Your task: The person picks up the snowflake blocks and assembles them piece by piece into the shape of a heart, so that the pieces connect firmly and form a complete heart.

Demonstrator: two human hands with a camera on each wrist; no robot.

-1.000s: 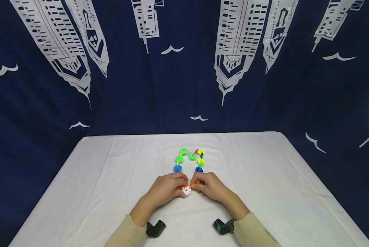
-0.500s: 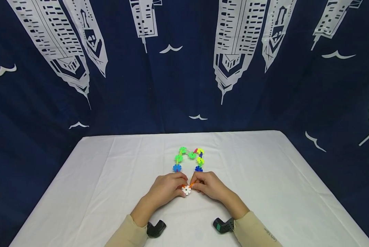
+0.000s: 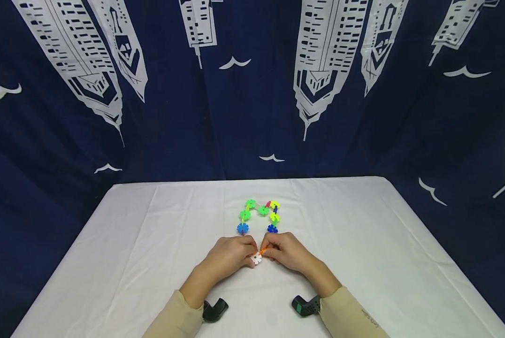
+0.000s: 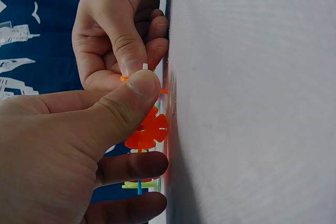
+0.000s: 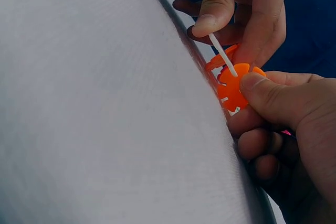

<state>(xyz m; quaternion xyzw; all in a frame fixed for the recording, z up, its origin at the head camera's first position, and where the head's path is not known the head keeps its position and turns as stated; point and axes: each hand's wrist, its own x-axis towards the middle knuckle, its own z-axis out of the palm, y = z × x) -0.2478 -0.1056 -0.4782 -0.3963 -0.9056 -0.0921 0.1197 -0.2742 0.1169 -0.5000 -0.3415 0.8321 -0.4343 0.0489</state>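
My left hand (image 3: 231,253) pinches a white notched snowflake disc (image 3: 256,258) between thumb and fingers. In the right wrist view the white disc (image 5: 223,55) shows edge-on, its lower end meeting an orange disc (image 5: 231,90). My right hand (image 3: 288,252) pinches that orange disc. Beside the left fingers is a red-orange disc (image 4: 149,129), partly hidden by the thumb. A chain of linked snowflake discs lies beyond the hands, with a light blue disc (image 3: 242,228) on its left side and a dark blue disc (image 3: 272,228) on its right. How the hands hide its near part cannot be told.
Green discs (image 3: 245,215) and yellow discs (image 3: 275,217) continue the chain toward the back of the white-covered table (image 3: 151,244). Black wrist devices (image 3: 215,311) sit at both sleeve cuffs. A dark blue printed curtain (image 3: 244,117) hangs behind the table.
The white disc has tilted slightly, and the left hand covers more of its left side. Both hands keep their pinch in nearly the same place. The head view has shifted a little.
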